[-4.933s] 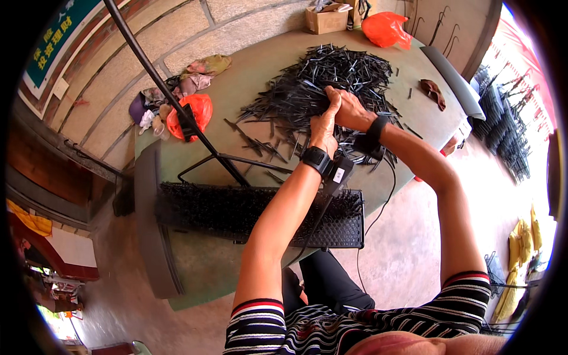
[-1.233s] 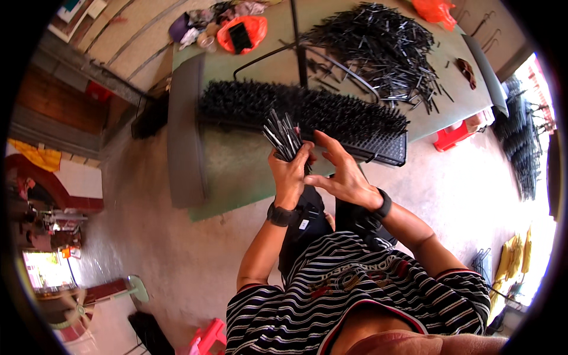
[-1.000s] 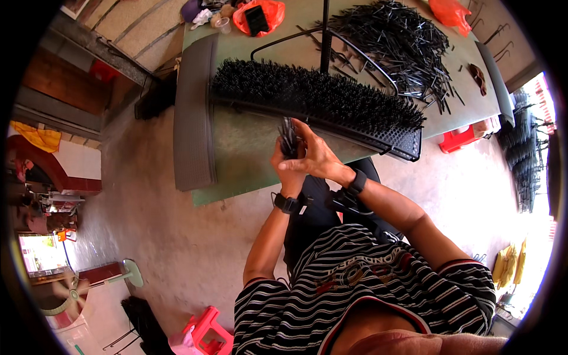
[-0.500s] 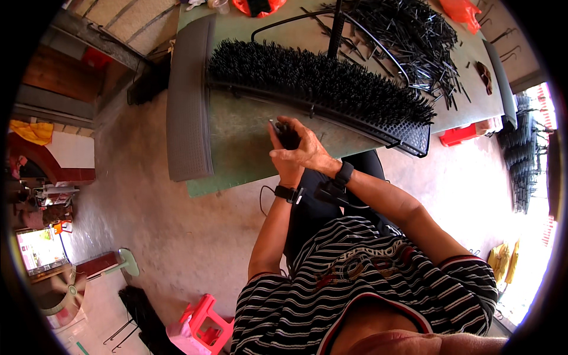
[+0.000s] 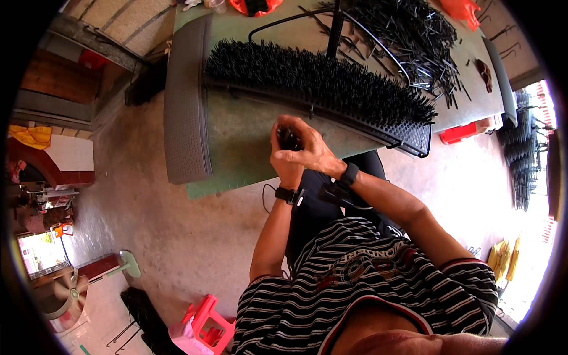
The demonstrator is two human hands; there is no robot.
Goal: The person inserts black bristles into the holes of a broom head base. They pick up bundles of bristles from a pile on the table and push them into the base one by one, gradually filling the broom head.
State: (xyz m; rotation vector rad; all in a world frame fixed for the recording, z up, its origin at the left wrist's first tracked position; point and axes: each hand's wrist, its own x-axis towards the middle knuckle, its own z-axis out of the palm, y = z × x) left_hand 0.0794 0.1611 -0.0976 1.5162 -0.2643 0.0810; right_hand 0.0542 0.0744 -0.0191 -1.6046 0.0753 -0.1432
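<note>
Over the green tabletop [image 5: 234,142] at six o'clock, clasping black plastic-looking strips [image 5: 289,139] in curled fingers of left hand [image 5: 287,168] and right hand [image 5: 313,151]; apparently evening ends, next needing looser hold.

From the bare left hand [image 5: 287,167], flat green tabletop [image 5: 236,139] offers passage toward nine o'clock; the long, black, bristle-topped tray [image 5: 319,83] blocks eleven to two.

One left hand [image 5: 286,167] and one right hand [image 5: 315,152] are cupping one strip bundle [image 5: 289,140] nearside of one bristled black tray [image 5: 319,77]; beyond that tray, one strip heap [image 5: 417,41] and two orange-red plastic bags [image 5: 462,12] are lying; well nearside, one pink stool [image 5: 195,325] is standing.
</note>
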